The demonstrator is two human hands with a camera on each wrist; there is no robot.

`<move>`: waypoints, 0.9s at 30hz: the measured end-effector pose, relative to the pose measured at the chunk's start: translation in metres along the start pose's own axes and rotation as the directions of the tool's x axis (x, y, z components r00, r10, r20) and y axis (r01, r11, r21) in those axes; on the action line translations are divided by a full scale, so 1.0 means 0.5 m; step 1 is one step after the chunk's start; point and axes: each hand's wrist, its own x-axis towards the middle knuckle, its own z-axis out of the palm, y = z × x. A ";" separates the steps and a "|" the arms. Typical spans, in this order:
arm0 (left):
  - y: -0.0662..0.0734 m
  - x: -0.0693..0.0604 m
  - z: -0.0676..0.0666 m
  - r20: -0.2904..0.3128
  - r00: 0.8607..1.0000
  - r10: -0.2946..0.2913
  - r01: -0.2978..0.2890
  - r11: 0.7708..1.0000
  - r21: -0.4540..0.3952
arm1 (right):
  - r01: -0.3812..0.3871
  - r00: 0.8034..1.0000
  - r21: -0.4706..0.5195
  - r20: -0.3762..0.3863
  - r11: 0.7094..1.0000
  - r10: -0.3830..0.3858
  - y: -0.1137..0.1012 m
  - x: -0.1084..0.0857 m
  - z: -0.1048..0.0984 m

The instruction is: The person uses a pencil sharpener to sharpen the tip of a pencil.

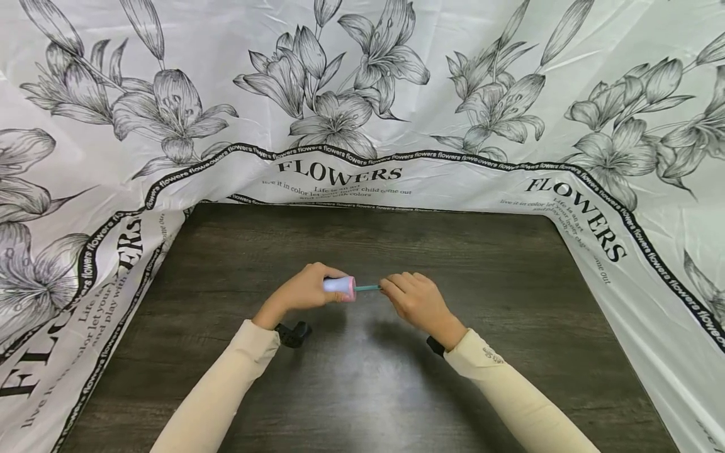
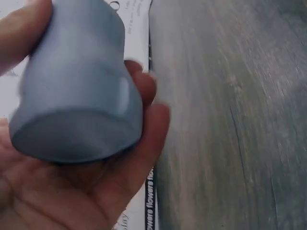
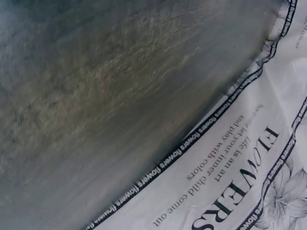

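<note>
Your left hand [image 1: 304,289] grips the pale blue container [image 1: 335,285], which lies on its side in your grasp with its pink rim [image 1: 352,288] facing 3 o'clock, while your right hand [image 1: 418,302], over at 3 o'clock from it, pinches the far end of the thin teal stick [image 1: 367,287]. The container is near the middle of the head view, over the dark wood-grain tabletop [image 1: 362,236]. The left wrist view shows your thumb [image 2: 21,36] at about 10 o'clock on the container and your fingers [image 2: 156,124] at about 4 o'clock, with the base [image 2: 79,136] toward the camera; that opposed hold should resist twisting, so squeeze only enough to stop it slipping. The stick runs from the rim along the 9-to-3 line, though you can't tell how far inside it reaches, nor which way it is travelling. Either way, it would be best to steady the container with your left hand and let only your right slide along that line, because a tilt toward 12 or 6 could make the stick scrape or bend against the rim. The right wrist view misses your fingertips, so judge alignment from the head view.
</note>
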 end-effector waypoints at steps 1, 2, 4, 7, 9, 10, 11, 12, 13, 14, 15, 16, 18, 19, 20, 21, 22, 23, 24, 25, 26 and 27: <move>0.001 0.001 0.000 0.007 1.000 0.006 -0.006 1.000 -0.011 | 0.015 1.000 -0.025 -0.027 1.000 -0.016 0.000 -0.001 0.001; 0.002 0.002 0.000 0.003 1.000 0.014 -0.014 1.000 -0.018 | 0.013 0.999 -0.041 -0.038 0.999 -0.014 -0.001 -0.002 0.003; 0.010 0.004 0.001 -0.025 0.999 0.039 -0.040 0.999 -0.009 | -0.041 0.999 -0.014 -0.016 0.999 0.040 -0.004 -0.002 0.003; 0.023 0.004 0.008 -0.097 0.991 0.094 -0.086 0.992 0.089 | -0.277 0.951 0.210 0.202 0.938 0.235 -0.011 0.003 -0.005; 0.031 0.000 0.014 -0.124 0.982 0.145 -0.120 0.975 0.187 | -0.537 0.823 0.418 0.450 0.733 0.346 -0.012 0.012 -0.015; 0.035 -0.004 0.016 -0.133 0.977 0.166 -0.132 0.963 0.233 | -0.662 0.733 0.478 0.572 0.577 0.368 -0.011 0.017 -0.021; 0.038 -0.008 0.016 -0.139 0.971 0.193 -0.149 0.950 0.275 | -0.761 0.641 0.498 0.675 0.415 0.365 -0.009 0.022 -0.025; 0.041 -0.012 0.017 -0.139 0.967 0.213 -0.163 0.938 0.305 | -0.830 0.556 0.484 0.755 0.276 0.347 -0.007 0.028 -0.029; 0.042 -0.015 0.016 -0.137 0.964 0.228 -0.174 0.930 0.323 | -0.869 0.495 0.456 0.808 0.194 0.319 -0.004 0.031 -0.032; 0.043 -0.017 0.016 -0.136 0.961 0.240 -0.184 0.924 0.334 | -0.888 0.459 0.428 0.837 0.165 0.298 -0.002 0.035 -0.035; 0.042 -0.018 0.016 -0.136 0.961 0.241 -0.184 0.924 0.336 | -0.888 0.457 0.417 0.840 0.191 0.292 -0.001 0.037 -0.037; 0.041 -0.019 0.016 -0.135 0.962 0.236 -0.182 0.928 0.326 | -0.874 0.480 0.420 0.824 0.244 0.300 -0.001 0.038 -0.038; 0.036 -0.017 0.015 -0.134 0.967 0.216 -0.168 0.939 0.300 | -0.787 0.592 0.434 0.732 0.438 0.338 -0.003 0.033 -0.037; 0.034 -0.016 0.015 -0.134 0.970 0.202 -0.158 0.947 0.279 | -0.711 0.669 0.424 0.656 0.561 0.351 -0.004 0.029 -0.035; 0.033 -0.015 0.013 -0.134 0.973 0.185 -0.148 0.957 0.252 | -0.625 0.742 0.398 0.570 0.672 0.352 -0.005 0.025 -0.033; 0.032 -0.015 0.011 -0.129 0.977 0.169 -0.138 0.965 0.222 | -0.531 0.813 0.370 0.475 0.762 0.336 -0.006 0.019 -0.029; 0.031 -0.016 0.009 -0.121 0.981 0.152 -0.128 0.974 0.187 | -0.438 0.872 0.331 0.381 0.836 0.305 -0.005 0.014 -0.025; 0.030 -0.016 0.007 -0.112 0.984 0.136 -0.119 0.981 0.153 | -0.345 0.920 0.279 0.290 0.896 0.264 -0.003 0.008 -0.021; 0.029 -0.017 0.004 -0.102 0.988 0.119 -0.107 0.987 0.117 | -0.269 0.952 0.230 0.211 0.935 0.222 -0.001 0.004 -0.018; 0.028 -0.018 0.003 -0.091 0.991 0.100 -0.093 0.992 0.080 | -0.209 0.972 0.191 0.146 0.959 0.182 0.002 0.000 -0.016; 0.027 -0.018 0.001 -0.078 0.993 0.087 -0.083 0.995 0.053 | -0.163 0.984 0.162 0.093 0.973 0.149 0.005 -0.003 -0.016; 0.025 -0.018 0.000 -0.067 0.995 0.076 -0.074 0.997 0.030 | -0.126 0.992 0.133 0.050 0.983 0.120 0.007 -0.006 -0.015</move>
